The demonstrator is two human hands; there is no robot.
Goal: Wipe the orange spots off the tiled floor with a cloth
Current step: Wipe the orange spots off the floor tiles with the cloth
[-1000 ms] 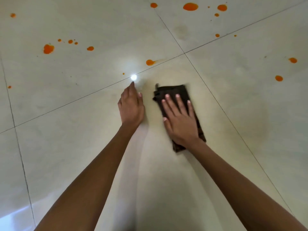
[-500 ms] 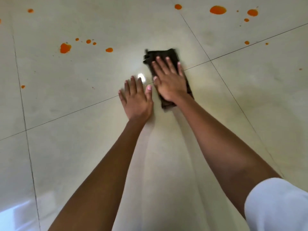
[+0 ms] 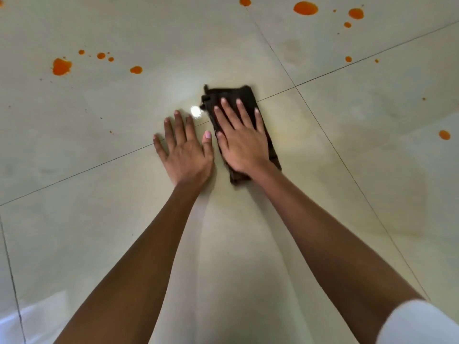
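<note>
Wide and flat is the grip of my right hand (image 3: 244,142): the four fingers are straight and a little spread, and the palm presses down on the dark cloth (image 3: 231,94). No finger is curled around it. The cloth is folded into a long narrow shape and lies on the tiled floor (image 3: 228,244), across a grout line (image 3: 273,94). Its far end shows beyond my fingertips and its near end shows beside the wrist.

The left hand (image 3: 185,152) has the same wide grip. Its fingers are straight and spread, and the palm is down on the bare floor just beside the cloth. The two thumbs are very close; I cannot tell if they touch. A small bright reflection (image 3: 195,111) sits on the tile between the left fingertips and the far left corner of the cloth.

The orange spots (image 3: 61,67) are all apart from the cloth. One group is far to the left, a large blot with smaller drops to its right. A second group (image 3: 305,8) is at the top edge on the right. One single spot (image 3: 444,134) lies at the right side, well apart from the cloth. A white sleeve (image 3: 422,324) covers my right upper arm in the lower right corner.
</note>
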